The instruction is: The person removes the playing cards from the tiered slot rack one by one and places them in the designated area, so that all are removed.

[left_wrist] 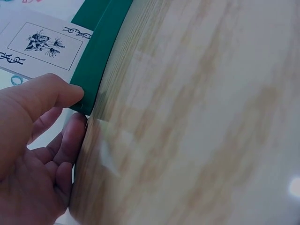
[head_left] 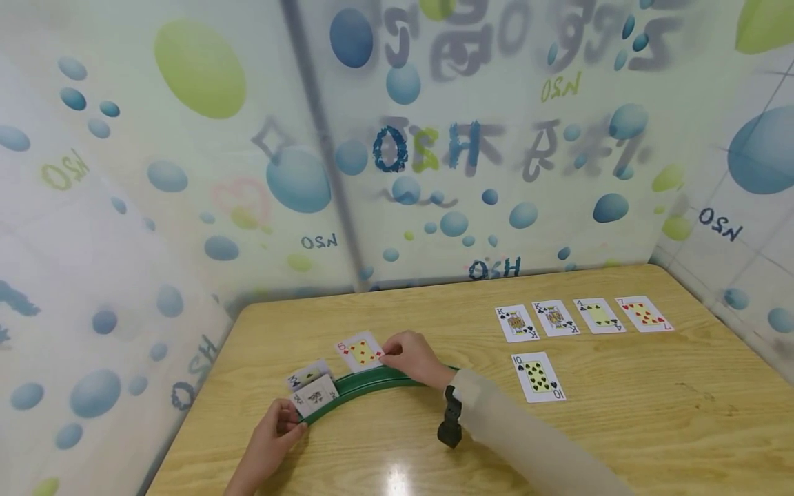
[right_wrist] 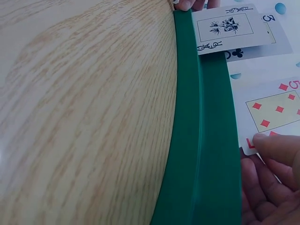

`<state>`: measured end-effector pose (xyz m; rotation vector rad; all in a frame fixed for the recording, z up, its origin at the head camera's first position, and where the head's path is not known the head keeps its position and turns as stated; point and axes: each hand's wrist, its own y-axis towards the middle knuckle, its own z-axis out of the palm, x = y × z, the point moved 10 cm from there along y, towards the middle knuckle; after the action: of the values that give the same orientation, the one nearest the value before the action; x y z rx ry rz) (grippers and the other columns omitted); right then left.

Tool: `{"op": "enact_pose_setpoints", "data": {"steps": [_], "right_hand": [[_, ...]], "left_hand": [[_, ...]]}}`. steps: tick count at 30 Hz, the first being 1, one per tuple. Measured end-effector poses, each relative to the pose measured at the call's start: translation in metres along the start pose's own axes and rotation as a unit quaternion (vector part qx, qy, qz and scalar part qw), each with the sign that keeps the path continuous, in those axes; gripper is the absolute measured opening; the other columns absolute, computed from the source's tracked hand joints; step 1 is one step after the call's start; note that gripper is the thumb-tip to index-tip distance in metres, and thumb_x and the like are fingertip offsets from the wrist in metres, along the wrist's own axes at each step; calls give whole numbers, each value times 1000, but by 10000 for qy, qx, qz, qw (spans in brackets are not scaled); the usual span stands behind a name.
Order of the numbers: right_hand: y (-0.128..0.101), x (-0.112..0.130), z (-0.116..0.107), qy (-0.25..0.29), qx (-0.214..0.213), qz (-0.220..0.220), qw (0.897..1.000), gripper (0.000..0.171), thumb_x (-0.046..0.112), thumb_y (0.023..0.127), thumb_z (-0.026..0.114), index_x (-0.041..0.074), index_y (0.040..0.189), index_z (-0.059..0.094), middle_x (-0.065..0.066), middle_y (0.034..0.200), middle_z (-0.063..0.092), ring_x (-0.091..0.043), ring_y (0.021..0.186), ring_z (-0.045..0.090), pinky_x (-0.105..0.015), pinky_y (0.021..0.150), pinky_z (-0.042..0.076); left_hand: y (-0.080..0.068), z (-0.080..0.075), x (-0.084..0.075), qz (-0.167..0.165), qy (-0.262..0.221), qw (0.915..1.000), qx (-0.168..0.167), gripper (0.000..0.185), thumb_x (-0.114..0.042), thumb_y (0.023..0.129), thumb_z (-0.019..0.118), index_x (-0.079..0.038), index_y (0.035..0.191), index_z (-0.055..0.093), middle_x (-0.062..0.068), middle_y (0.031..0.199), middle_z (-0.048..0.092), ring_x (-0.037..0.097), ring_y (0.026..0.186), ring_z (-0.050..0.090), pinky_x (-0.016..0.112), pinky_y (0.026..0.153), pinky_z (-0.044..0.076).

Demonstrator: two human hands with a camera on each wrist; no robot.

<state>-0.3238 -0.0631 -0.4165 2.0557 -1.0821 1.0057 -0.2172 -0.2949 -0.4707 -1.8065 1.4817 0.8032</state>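
A curved green card holder (head_left: 375,380) lies on the table. My left hand (head_left: 269,439) pinches its left end, the thumb on top and the fingers beneath. Near that end a joker card (left_wrist: 44,44) stands in the holder. A three of clubs (right_wrist: 282,40) stands behind the joker, partly covered by it. My right hand (head_left: 417,359) pinches a five of diamonds (head_left: 360,351) by one corner, between thumb and fingers, at the holder's far edge. The forearm and wrist cover the holder's right end in the head view.
On the right of the wooden table (head_left: 397,324) lie two black kings (head_left: 517,324), (head_left: 555,317), a black four card (head_left: 598,315) and a red seven card (head_left: 644,314) in a row. A black ten card (head_left: 538,377) lies nearer. Patterned walls (head_left: 422,234) enclose the table's back and sides.
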Motion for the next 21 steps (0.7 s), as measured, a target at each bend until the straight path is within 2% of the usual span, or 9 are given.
{"op": "enact_pose_setpoints", "data": {"steps": [7,21], "right_hand": [[-4,-1,-11,-79,-91,-47,9999,5,8,85,66,3,86,69,-1,80,63,-9,70,52,-25,63,45],[-17,-15,-37,-56,-262,182,9995,6,8,86,65,4,89,69,-1,82,62,-11,71,51,-26,64,44]], "left_hand": [[1,1,2,-55,-83,9999,69,28,-1,84,64,1,103,44,10,95,53,19,86,51,25,70,45],[3,1,2,-93,103,9999,94,27,-2,85,63,1,103,44,11,97,54,19,87,52,30,73,45]]}}
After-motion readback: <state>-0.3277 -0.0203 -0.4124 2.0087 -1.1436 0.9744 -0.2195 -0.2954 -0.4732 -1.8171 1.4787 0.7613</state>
